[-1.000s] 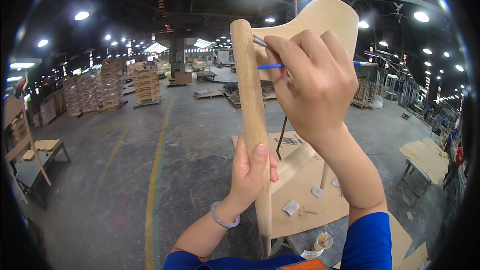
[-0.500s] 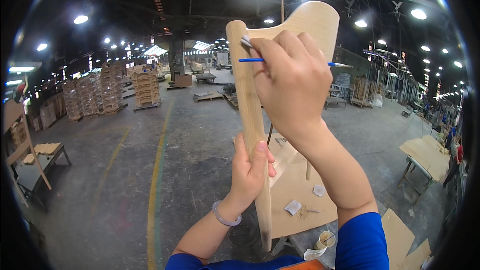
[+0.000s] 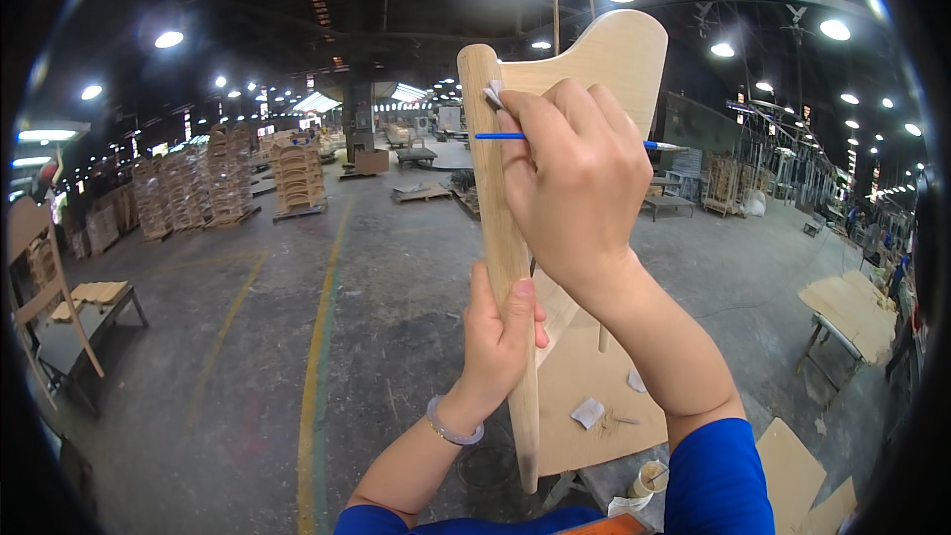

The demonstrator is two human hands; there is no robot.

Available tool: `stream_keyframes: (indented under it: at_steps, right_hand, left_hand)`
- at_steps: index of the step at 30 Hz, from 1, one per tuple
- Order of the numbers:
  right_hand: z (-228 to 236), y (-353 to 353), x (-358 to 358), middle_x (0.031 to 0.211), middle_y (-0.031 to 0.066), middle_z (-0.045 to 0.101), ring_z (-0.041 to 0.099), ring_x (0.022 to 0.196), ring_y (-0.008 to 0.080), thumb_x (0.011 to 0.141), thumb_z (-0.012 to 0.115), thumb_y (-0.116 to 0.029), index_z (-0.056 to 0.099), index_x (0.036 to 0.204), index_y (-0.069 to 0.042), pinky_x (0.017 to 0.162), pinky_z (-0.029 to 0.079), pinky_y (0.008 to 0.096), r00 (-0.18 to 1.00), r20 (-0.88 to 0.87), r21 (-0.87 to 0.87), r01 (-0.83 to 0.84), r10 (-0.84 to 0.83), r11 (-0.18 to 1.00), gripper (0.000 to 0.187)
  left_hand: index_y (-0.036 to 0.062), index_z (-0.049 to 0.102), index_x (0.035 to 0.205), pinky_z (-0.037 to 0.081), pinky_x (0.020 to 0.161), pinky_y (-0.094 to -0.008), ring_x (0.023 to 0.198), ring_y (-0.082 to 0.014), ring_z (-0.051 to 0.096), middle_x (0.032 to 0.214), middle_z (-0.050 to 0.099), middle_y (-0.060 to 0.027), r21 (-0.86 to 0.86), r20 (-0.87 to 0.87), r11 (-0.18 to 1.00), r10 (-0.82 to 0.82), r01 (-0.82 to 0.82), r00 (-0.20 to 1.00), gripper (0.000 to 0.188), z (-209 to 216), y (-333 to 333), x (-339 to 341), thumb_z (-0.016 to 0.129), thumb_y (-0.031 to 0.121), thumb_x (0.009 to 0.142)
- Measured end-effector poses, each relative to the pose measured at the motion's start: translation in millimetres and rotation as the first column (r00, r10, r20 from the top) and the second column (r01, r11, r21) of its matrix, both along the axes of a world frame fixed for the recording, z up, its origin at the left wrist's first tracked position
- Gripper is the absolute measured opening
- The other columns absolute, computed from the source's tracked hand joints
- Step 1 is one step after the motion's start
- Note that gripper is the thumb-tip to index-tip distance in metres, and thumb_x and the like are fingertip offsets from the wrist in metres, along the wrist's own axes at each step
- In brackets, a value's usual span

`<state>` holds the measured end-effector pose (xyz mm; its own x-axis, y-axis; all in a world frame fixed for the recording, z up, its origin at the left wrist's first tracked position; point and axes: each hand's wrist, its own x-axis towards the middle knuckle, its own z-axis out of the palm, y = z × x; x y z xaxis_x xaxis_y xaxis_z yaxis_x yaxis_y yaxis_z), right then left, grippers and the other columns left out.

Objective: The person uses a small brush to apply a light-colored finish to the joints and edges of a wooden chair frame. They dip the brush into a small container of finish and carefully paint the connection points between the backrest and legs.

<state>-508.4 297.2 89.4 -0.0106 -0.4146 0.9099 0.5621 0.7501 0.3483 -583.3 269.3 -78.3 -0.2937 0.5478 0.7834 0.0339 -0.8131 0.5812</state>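
Note:
A pale wooden chair frame stands upright in front of me, with a long tapering post [image 3: 500,208] and a broad curved back panel [image 3: 626,57]. Around the lower part of the post wraps my left hand [image 3: 498,332], its thumb lying across the front. My right hand [image 3: 580,178] is closed near the post's top. Its fingertips pinch a small folded grey-white piece [image 3: 493,92] against the wood; whether this is sandpaper or cloth, I cannot tell. A thin blue-handled paintbrush [image 3: 500,136] is also held in that hand, lying crosswise with its bristles out to the right.
Below is a board-topped table [image 3: 580,446] with a folded white piece [image 3: 587,413] and brown crumbs. A small tub [image 3: 649,478] with a stick in it stands at its near edge. Another bench [image 3: 847,312] is at right, a low table [image 3: 99,317] at left, stacked chair parts [image 3: 297,176] behind.
My whole view has shifted slightly. The right hand and folded piece sit a touch lower along the post. The left hand keeps the same grip.

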Motion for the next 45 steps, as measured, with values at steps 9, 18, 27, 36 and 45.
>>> stream_keyframes:
  at_steps: [9,18,27,36,45]
  right_hand:
    - [-3.1,3.4,-5.6,0.082,0.0032,0.065,0.062,0.076,0.0248,0.084,0.082,-0.007,0.082,0.1,-0.01,0.068,0.05,0.0396,1.0,0.008,-0.021,-0.009,0.009,1.0,0.016]
    - [-5.4,7.7,-8.9,0.08,0.0039,0.063,0.062,0.076,0.0254,0.083,0.081,-0.007,0.082,0.099,-0.009,0.068,0.049,0.04,0.997,-0.01,-0.005,-0.081,0.081,0.997,0.016]
    - [-5.7,4.6,-6.5,0.079,0.0035,0.061,0.06,0.076,0.0253,0.083,0.08,-0.006,0.082,0.1,-0.009,0.066,0.048,0.0401,0.993,-0.004,-0.006,-0.115,0.115,0.993,0.018]
    - [-4.1,4.9,-5.1,0.079,0.0029,0.06,0.06,0.076,0.0253,0.082,0.079,-0.005,0.082,0.101,-0.01,0.066,0.048,0.0407,0.991,0.003,-0.002,-0.135,0.135,0.991,0.02]
    - [-31.7,-4.0,3.5,0.081,0.0027,0.063,0.061,0.077,0.0247,0.08,0.081,-0.005,0.082,0.106,-0.01,0.067,0.048,0.0396,0.982,0.116,-0.066,-0.142,0.149,0.988,0.027]
  left_hand:
    - [0.0029,0.049,0.126,0.053,0.057,-0.0255,0.061,-0.0088,0.062,0.083,0.063,-0.0039,-0.006,-0.001,1.0,0.012,-0.012,1.0,0.028,-4.5,5.5,-5.4,0.048,0.03,0.12]
    - [0.0031,0.048,0.121,0.054,0.058,-0.0256,0.061,-0.0089,0.062,0.086,0.062,-0.0048,-0.012,0.027,1.0,0.013,-0.012,1.0,0.026,-3.9,7.0,-5.2,0.048,0.029,0.12]
    - [0.003,0.047,0.121,0.054,0.059,-0.0253,0.062,-0.009,0.063,0.085,0.062,-0.0055,0.008,0.016,0.999,0.031,-0.031,0.999,0.028,0.6,1.4,-3.1,0.047,0.031,0.121]
    - [0.0036,0.046,0.125,0.054,0.059,-0.0251,0.061,-0.0087,0.062,0.086,0.061,-0.0052,0.019,0.016,0.999,0.027,-0.027,1.0,0.032,1.8,0.0,-2.2,0.047,0.036,0.121]
    - [0.0044,0.048,0.121,0.053,0.059,-0.0239,0.062,-0.0071,0.061,0.086,0.061,-0.0046,0.081,-0.034,0.989,0.124,-0.12,0.992,0.037,4.4,0.1,-21.0,0.047,0.041,0.12]
